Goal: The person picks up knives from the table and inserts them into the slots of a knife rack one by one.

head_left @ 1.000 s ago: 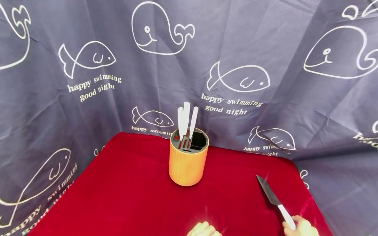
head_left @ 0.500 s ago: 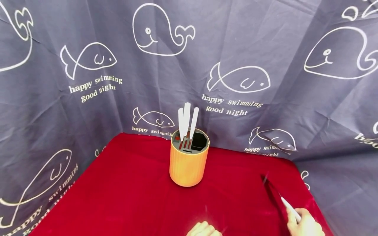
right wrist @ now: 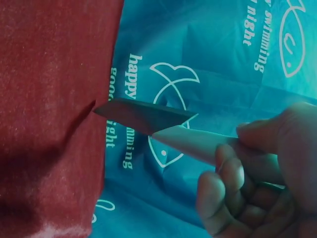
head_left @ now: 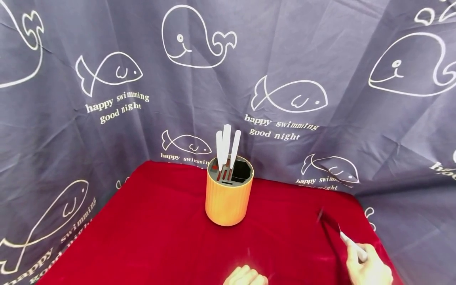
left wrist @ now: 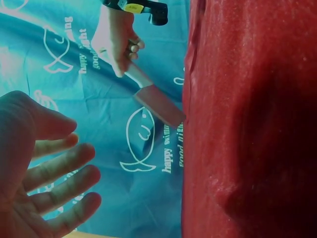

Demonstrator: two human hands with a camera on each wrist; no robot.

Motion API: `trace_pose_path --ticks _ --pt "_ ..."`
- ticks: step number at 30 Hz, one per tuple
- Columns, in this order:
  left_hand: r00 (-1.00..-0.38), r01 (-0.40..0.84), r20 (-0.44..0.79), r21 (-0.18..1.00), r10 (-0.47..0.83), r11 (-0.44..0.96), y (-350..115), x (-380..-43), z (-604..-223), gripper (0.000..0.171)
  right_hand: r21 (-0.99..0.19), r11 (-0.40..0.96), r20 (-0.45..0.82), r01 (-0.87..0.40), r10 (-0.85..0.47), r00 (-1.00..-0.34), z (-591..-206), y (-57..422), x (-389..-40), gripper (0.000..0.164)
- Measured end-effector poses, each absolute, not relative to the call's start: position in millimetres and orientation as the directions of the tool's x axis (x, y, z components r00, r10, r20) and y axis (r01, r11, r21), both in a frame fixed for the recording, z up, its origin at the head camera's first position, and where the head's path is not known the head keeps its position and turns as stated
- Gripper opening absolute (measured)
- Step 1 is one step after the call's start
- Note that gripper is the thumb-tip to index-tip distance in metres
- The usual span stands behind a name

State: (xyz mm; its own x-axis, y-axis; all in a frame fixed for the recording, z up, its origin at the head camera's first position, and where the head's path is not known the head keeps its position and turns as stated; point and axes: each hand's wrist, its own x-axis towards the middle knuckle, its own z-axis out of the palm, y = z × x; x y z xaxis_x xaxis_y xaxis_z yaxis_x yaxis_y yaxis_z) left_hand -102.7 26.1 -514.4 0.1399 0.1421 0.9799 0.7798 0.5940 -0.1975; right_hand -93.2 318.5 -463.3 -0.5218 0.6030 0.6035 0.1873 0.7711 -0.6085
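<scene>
My right hand [head_left: 370, 267] grips a kitchen knife by its white handle [head_left: 352, 245]. In the right wrist view the thumb and curled fingers hold that handle, and the dark blade [right wrist: 143, 115] slants down with its tip at or close to the red cloth. From the head the blade is seen almost edge-on. My left hand [head_left: 246, 276] is at the bottom edge of the head view, holding nothing; its fingers [left wrist: 64, 163] look relaxed and spread in the left wrist view. Behind both hands stands a yellow ribbed knife holder [head_left: 228, 204] with several white handles [head_left: 226, 144] upright in it.
A red cloth [head_left: 160, 221] covers the table. Grey-blue curtains [head_left: 199, 99] printed with whales and fish surround it at the back and sides. The holder's dark top has narrow slots [head_left: 225, 174] and a larger opening [head_left: 242, 171] on its right.
My right hand has lifted the knife from lying flat on the cloth, turning its blade edge-on and shifting up slightly. The left hand has hardly moved.
</scene>
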Motion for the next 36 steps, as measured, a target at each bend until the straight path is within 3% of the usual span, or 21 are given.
trace_pose_path --ticks 2,6,9,13,17,30,36 --pt "0.094 0.781 0.983 -0.17 0.156 0.602 23.8 -101.4 -510.7 0.042 -0.608 0.777 0.632 0.16 0.596 -0.495 -462.2 317.3 -93.9 0.022" --pt "-0.053 0.777 0.971 -0.108 0.234 0.62 16.9 -95.3 -505.6 0.028 -0.591 0.803 0.714 0.078 0.566 -0.412 -460.0 315.2 -96.1 0.022" --pt "-0.153 0.762 0.942 -0.08 0.298 0.643 11.8 -90.9 -502.1 0.026 -0.568 0.823 0.768 0.008 0.534 -0.354 -456.9 313.1 -96.7 0.023" --pt "-0.253 0.738 0.908 -0.042 0.334 0.674 8.3 -88.0 -495.0 0.028 -0.572 0.816 0.794 -0.083 0.527 -0.303 -449.0 304.8 -94.0 0.023" --pt "-0.314 0.754 0.885 0.013 0.344 0.657 6.3 -87.8 -483.3 0.016 -0.591 0.782 0.8 -0.197 0.537 -0.267 -435.1 289.3 -89.6 0.02" --pt "-0.324 0.782 0.878 0.039 0.352 0.622 11.8 -87.8 -454.5 0.021 -0.577 0.705 0.815 -0.412 0.534 -0.225 -396.1 245.4 -74.3 0.015" --pt "-0.331 0.787 0.873 0.047 0.357 0.615 13.9 -86.1 -446.4 0.024 -0.605 0.689 0.796 -0.398 0.54 -0.275 -382.6 225.6 -66.8 0.012"
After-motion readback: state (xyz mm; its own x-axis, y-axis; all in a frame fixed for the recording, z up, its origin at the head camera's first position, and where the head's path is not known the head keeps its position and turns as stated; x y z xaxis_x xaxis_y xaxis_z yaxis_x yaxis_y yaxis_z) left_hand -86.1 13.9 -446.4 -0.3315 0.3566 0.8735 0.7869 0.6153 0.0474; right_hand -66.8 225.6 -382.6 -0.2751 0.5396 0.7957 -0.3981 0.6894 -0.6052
